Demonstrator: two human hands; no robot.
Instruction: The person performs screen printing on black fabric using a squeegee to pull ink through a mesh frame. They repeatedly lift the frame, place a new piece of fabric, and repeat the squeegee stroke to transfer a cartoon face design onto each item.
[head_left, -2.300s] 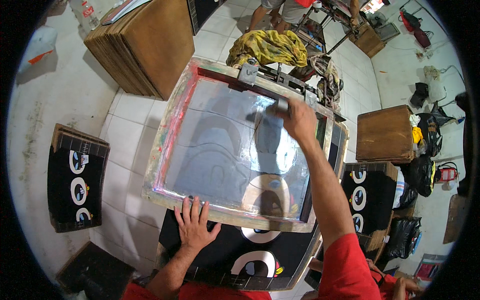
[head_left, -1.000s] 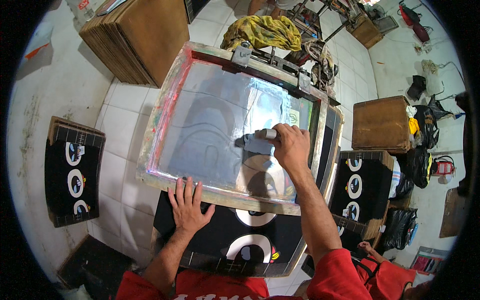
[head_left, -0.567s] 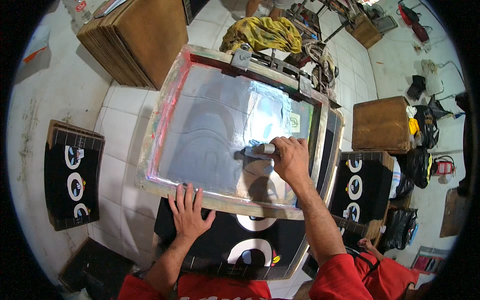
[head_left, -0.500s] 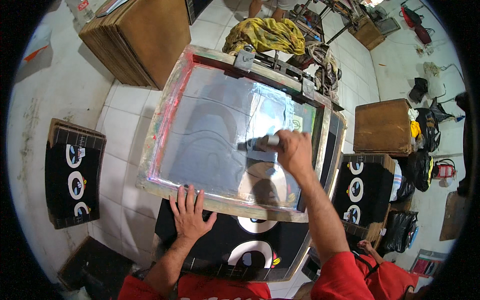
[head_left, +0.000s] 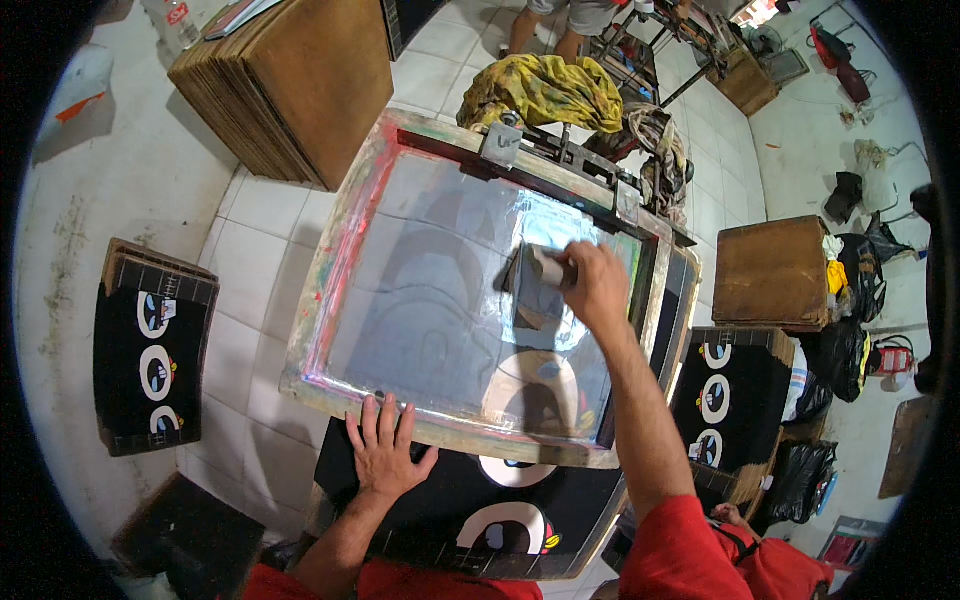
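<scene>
Pressing flat on the near rail of the screen frame point(head_left: 330, 300), left hand point(head_left: 383, 452) has fingers spread, palm down, gripping nothing. Under it, the black printed fabric point(head_left: 450, 500) with white oval shapes sticks out from beneath the frame's near edge. Right hand point(head_left: 595, 285) is further in, over the right-centre of the mesh, fingers curled tight around a squeegee point(head_left: 535, 270) whose blade sits on the mesh. Frame is tilted slightly, far edge clamped by metal hinges point(head_left: 500, 145). Left on the tiled floor: a stack of black printed pieces point(head_left: 150, 345). Right: a second such stack point(head_left: 725, 400). Far left: a pile of brown boards point(head_left: 300, 80). Beyond the hinges: a yellow rag point(head_left: 545, 90). Far right: a wooden box point(head_left: 770, 270).
</scene>
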